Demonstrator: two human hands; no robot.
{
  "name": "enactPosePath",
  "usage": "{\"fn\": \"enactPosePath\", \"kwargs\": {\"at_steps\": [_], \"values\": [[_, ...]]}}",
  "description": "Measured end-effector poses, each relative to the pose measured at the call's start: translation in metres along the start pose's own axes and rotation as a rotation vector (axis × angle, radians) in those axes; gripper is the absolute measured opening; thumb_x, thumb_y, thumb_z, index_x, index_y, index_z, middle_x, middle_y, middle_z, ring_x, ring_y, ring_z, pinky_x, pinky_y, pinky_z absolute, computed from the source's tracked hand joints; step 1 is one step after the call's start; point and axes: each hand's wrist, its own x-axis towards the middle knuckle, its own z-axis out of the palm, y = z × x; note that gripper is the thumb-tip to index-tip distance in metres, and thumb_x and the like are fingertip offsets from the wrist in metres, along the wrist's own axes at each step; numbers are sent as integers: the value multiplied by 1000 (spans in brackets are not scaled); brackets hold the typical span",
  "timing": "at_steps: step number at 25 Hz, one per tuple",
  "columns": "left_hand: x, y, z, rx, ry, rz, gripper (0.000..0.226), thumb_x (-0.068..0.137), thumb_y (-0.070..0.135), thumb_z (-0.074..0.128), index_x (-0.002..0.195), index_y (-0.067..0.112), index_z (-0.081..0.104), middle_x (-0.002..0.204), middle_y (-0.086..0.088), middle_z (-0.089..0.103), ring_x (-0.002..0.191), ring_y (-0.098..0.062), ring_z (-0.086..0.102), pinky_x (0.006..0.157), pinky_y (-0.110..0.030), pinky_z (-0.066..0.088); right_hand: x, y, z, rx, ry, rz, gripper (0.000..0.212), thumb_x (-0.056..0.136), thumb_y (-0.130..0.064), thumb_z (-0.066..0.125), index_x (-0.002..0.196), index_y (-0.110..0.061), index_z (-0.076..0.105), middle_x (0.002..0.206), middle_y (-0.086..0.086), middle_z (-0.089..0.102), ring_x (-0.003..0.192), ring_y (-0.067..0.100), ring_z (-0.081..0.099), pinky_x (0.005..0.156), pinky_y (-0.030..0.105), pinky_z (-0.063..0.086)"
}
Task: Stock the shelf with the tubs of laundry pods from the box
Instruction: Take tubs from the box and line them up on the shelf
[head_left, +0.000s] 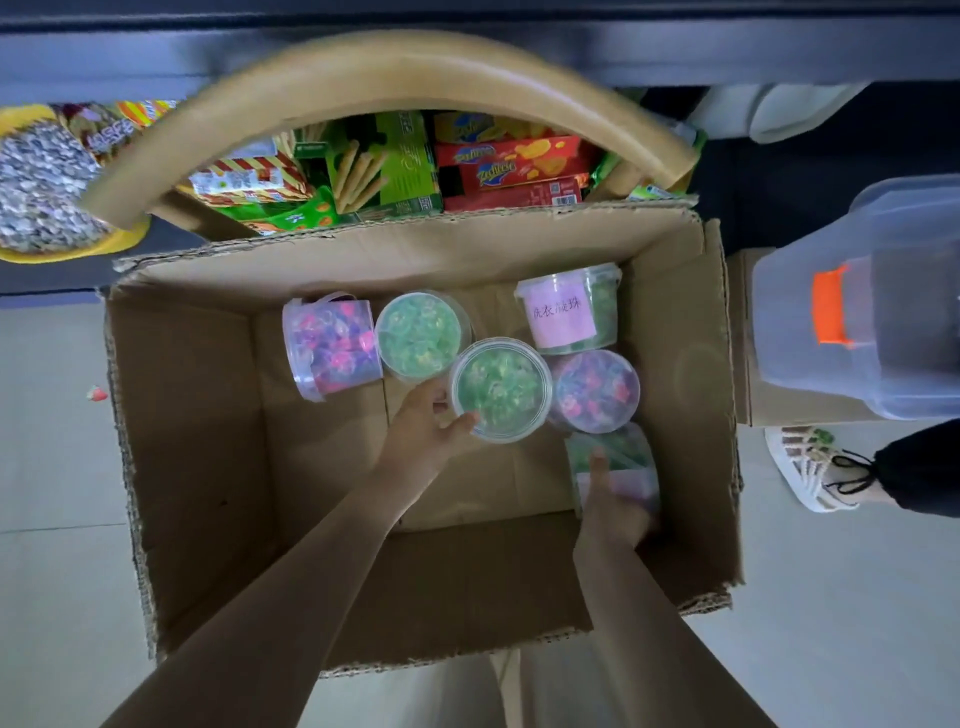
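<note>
L hand (426, 421) was curled round the upright green tub (501, 389) in the box (208, 467), thumb on the near rim, fingers on its far-left side. R hand (613, 501) lay over a sideways tub (610, 452) with a pink label. It was blurred, so we couldn't tell if that grip was closed. Four more tubs sat beyond the hands; the pink-pod tub (595, 389) was just right of L hand's tub, prob touching it. Shelf edge (779, 57) was well ahead of both hands.

Risks as we saw them:
- L grip was high and near the lid, so the lid could pop or the tub could slip on the lift
- lifting could drag or tip the pink-pod tub
- sideways tub is round, so it could roll out of a loose R hold
- box wall was tall, so tubs could clip it on the way out
</note>
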Motion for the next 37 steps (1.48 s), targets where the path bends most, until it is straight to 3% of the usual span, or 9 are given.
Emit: {"fn": "enactPosePath", "kwargs": {"at_steps": [3, 7, 10, 14, 20, 25, 30, 33, 37], "values": [[10, 3, 10, -101, 39, -73, 31, 84, 20, 67, 112, 18, 53, 97, 15, 58, 89, 0, 56, 66, -2, 43, -6, -1, -12, 103, 17, 14, 84, 73, -47, 73, 134, -1, 39, 130, 14, 54, 118, 28, 55, 89, 28, 44], [23, -1, 16, -83, 69, -217, 26, 86, 25, 64, 105, 9, 56, 101, -5, 63, 97, -22, 63, 82, -33, 54, -9, 3, -30, 53, 40, 14, 110, 58, -65, 73, 138, 0, 33, 129, 14, 52, 117, 30, 54, 98, 40, 46], [24, -2, 13, -169, 77, -271, 20, 83, 19, 68, 90, 7, 53, 101, -16, 64, 94, -29, 65, 82, -44, 57, -21, 3, -44, 74, 24, -49, 128, 32, -78, 70, 132, -2, 43, 117, 13, 59, 105, 31, 60, 86, 41, 52], [10, 8, 2, -251, 51, -285, 19, 83, 12, 68, 88, 5, 52, 88, -11, 60, 70, -17, 64, 52, -15, 55, -37, 4, -56, -49, -65, -205, 100, 63, -48, 80, 140, -7, 31, 121, 11, 55, 107, 32, 57, 73, 30, 48], [-3, 0, -15, -281, 77, -457, 26, 73, 14, 78, 67, 6, 54, 59, -8, 60, 45, -10, 63, 60, -29, 59, -47, -14, -52, -116, -256, -415, 102, 63, -36, 84, 144, -19, 25, 119, -1, 53, 103, 17, 53, 86, 33, 49], [-7, 1, -13, -32, -7, -114, 20, 76, 2, 70, 85, 15, 59, 72, 8, 57, 68, -8, 57, 55, -6, 46, -36, -19, -47, -48, -298, -450, 100, 61, -38, 84, 143, -19, 29, 124, 1, 55, 107, 17, 56, 87, 31, 50], [-1, -19, -7, 343, 88, 10, 48, 75, 31, 75, 115, 14, 55, 101, -2, 63, 99, -22, 58, 85, -35, 48, -32, -10, -47, -29, -310, -473, 104, 61, -35, 85, 145, -23, 24, 130, 0, 52, 113, 17, 55, 94, 37, 51], [5, -32, -6, 547, 1, 24, 72, 64, 62, 67, 117, 16, 53, 113, -4, 59, 112, -24, 48, 91, -34, 39, -32, -9, -48, -19, -327, -485, 105, 63, -33, 84, 146, -23, 21, 128, -2, 50, 109, 15, 54, 90, 31, 51], [10, -39, 1, 170, -260, -91, 93, 47, 60, 75, 126, 19, 49, 118, 1, 60, 111, -18, 57, 88, -30, 48, -31, -6, -51, -62, -335, -540, 99, 66, -35, 81, 145, -21, 22, 122, -4, 49, 106, 13, 54, 74, 17, 51]]}}
